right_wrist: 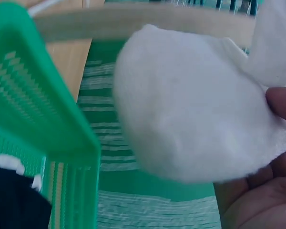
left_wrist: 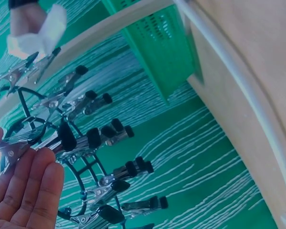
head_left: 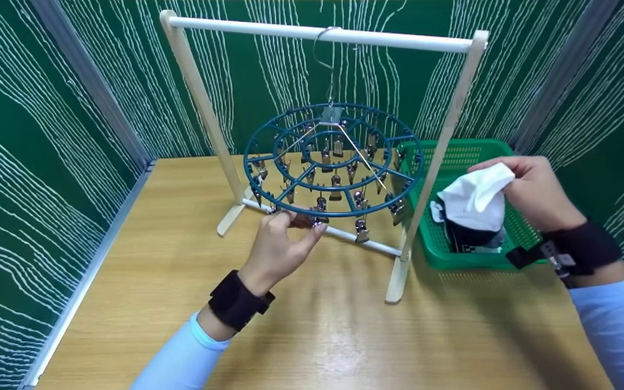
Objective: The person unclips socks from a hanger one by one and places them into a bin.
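Note:
A round blue hanger (head_left: 336,188) with several metal clips hangs by its hook from a white rod. At its front rim my left hand (head_left: 282,246) pinches a metal clip (head_left: 320,219) between thumb and fingers. The left wrist view shows the fingers (left_wrist: 35,186) against this clip (left_wrist: 12,153), other black-tipped clips beside it. My right hand (head_left: 542,189) grips a white sock (head_left: 488,187) above the green basket (head_left: 431,259). In the right wrist view the sock's rounded end (right_wrist: 181,105) hangs out from the thumb and fingers.
A wooden stand (head_left: 450,124) with a white top rod (head_left: 398,39) straddles the hanger. Dark cloth (head_left: 469,235) lies in the basket, right of the stand. A wooden table (head_left: 182,303) lies beneath; green walls (head_left: 14,162) with white lines enclose it.

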Demonstrator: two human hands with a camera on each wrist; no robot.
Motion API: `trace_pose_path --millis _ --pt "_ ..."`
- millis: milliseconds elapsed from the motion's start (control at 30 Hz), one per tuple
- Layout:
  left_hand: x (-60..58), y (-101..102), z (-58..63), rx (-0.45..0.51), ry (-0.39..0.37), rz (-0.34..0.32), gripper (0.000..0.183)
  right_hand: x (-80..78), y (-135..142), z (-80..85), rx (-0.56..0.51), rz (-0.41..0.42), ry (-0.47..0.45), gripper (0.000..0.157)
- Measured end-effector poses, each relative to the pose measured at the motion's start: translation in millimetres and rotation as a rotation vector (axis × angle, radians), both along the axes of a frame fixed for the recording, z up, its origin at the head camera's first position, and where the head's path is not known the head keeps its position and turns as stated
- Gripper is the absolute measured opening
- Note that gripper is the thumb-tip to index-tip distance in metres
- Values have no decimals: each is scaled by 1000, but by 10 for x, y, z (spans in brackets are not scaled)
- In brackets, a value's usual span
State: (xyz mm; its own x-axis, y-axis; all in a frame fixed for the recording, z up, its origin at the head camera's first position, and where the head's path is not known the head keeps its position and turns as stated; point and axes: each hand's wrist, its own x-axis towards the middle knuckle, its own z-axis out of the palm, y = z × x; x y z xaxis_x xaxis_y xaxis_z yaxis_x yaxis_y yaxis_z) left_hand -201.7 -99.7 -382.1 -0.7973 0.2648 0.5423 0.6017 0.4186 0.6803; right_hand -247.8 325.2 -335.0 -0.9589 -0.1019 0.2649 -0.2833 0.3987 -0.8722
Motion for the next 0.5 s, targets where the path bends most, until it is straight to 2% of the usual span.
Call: trace_pose_path --millis 133,200,333,500 --pt "-1 2 -3 -7 24 4 18 -133 135 -43 -21 -41 -78 26" --pt "1 2 -2 -11 24 7 18 -196 188 -80 21 -71 -112 26" --pt "-4 4 -8 -17 23 14 18 -328 249 -180 148 -107 -187 26" --pt "-4 12 -8 -20 24 15 19 -469 309 -321 334 -76 -278 34"
